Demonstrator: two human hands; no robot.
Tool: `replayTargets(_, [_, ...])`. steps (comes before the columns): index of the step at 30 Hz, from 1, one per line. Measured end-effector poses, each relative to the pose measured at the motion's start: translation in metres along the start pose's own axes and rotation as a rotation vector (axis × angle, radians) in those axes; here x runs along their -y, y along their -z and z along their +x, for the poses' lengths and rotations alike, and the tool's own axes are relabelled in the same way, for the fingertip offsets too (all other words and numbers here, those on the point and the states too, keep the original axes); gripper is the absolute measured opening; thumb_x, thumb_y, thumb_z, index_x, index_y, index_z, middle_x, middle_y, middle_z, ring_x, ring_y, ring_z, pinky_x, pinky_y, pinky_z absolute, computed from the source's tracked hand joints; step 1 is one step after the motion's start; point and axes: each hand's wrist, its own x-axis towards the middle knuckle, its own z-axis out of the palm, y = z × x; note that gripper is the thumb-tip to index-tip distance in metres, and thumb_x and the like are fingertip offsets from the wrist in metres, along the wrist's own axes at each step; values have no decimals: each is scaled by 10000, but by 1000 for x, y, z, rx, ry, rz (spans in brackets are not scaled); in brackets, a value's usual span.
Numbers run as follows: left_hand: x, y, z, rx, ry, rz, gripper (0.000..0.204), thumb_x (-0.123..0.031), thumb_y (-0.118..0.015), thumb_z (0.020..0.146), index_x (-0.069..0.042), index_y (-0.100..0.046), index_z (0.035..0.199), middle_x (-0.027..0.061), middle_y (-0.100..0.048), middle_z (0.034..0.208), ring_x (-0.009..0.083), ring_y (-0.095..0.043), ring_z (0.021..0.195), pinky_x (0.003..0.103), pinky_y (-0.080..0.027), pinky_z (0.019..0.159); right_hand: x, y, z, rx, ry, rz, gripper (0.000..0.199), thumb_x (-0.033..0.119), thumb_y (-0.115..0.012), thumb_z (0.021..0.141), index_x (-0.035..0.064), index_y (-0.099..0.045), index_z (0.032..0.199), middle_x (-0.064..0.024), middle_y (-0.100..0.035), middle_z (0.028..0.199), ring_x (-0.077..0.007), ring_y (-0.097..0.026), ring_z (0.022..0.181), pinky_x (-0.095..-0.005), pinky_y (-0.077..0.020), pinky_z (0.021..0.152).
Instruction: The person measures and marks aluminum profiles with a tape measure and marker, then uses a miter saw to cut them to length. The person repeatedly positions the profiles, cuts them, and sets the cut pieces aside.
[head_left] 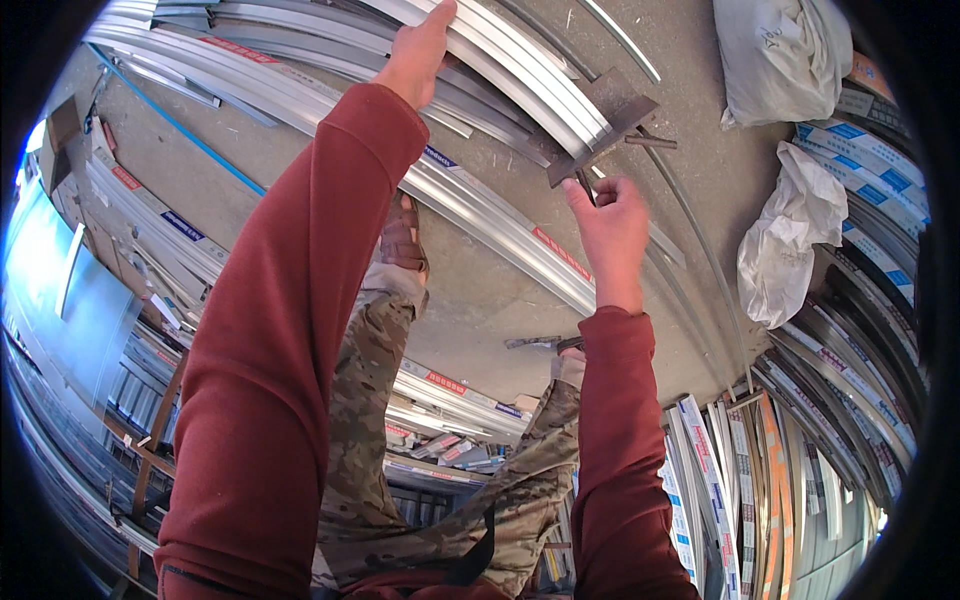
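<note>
Long silver metal profiles (pixel 530 85) lie at the upper middle, running away to the upper left. My left hand (pixel 418 58) is closed along their near edge, its fingers partly hidden. Across the profiles' right end stands a dark brown metal bracket (pixel 603 147) with a flat plate and a short rod sticking out. My right hand (pixel 615 225) pinches a small dark piece at the bracket's near lower corner, between thumb and fingers. Whether that piece is part of the bracket, I cannot tell.
More wrapped profiles (pixel 500 225) cross the concrete floor below my hands. White sacks (pixel 785 60) and a crumpled white bag (pixel 795 235) sit at the right. Stacked profiles (pixel 850 370) fill the right rim. A blue strip (pixel 180 125) lies at the left. My feet stand among the profiles.
</note>
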Motion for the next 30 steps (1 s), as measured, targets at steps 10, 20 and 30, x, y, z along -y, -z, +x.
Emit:
replayTargets(10, [-1, -5, -3, -14, 5, 19, 557, -366, -600, 967, 52, -494, 1319, 127, -580, 1280, 238, -562, 1154, 407, -452, 1010, 27, -27, -7, -36, -737, 1319, 320, 370, -577, 968, 56, -635, 966, -92, -686, 813, -186, -641, 646, -303, -476, 480])
replayTargets(20, [0, 0, 0, 7, 23, 20, 566, -378, -598, 967, 52, -491, 1319, 129, -578, 1274, 240, -566, 1143, 394, -457, 1012, -25, -38, -5, 104, -919, 1674, 304, 295, -535, 970, 8, -631, 1003, -54, -604, 770, -177, -607, 679, -346, -522, 620])
replayTargets(30, [-1, 0, -1, 40, 27, 52, 556, -390, -575, 974, 52, -505, 1306, 126, -581, 1268, 234, -573, 1131, 395, -462, 1013, -2, -18, -8, -145, -98, 307, 346, 324, -670, 907, -12, -635, 987, -102, -627, 708, -200, -617, 643, -320, -484, 599])
